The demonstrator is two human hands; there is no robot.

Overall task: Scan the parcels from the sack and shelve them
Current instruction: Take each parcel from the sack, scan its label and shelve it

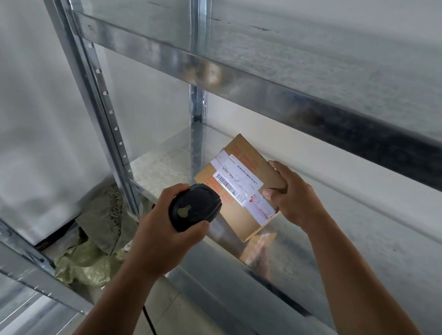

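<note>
A brown cardboard parcel (243, 175) with a white barcode label and clear tape is held tilted above the middle metal shelf (160, 166). My right hand (292, 194) grips its right edge. My left hand (164, 227) is closed around a black handheld scanner (195, 207), whose head points at the label from just below and left of the parcel. A greenish woven sack (87, 259) lies crumpled on the floor at the lower left, beside the shelf post.
A galvanised shelving unit fills the view, with an upper shelf (277, 91) overhead and slotted uprights (103, 111) at left and centre. A second rack's beam (13, 265) crosses the lower left. The scanner's black cable (152, 329) hangs toward the tiled floor.
</note>
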